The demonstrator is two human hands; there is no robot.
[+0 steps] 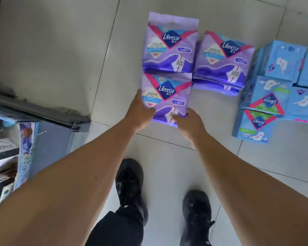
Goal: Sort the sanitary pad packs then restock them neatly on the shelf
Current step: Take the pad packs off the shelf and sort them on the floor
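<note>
Both my arms reach down at frame centre. My left hand (140,110) and right hand (188,121) grip a purple pack (167,98) by its sides. Its label reads "Libresse", "XL".

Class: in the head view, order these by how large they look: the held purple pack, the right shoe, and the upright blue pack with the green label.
1. Right shoe, though it is nearer the camera.
2. Held purple pack.
3. Blue pack.
</note>
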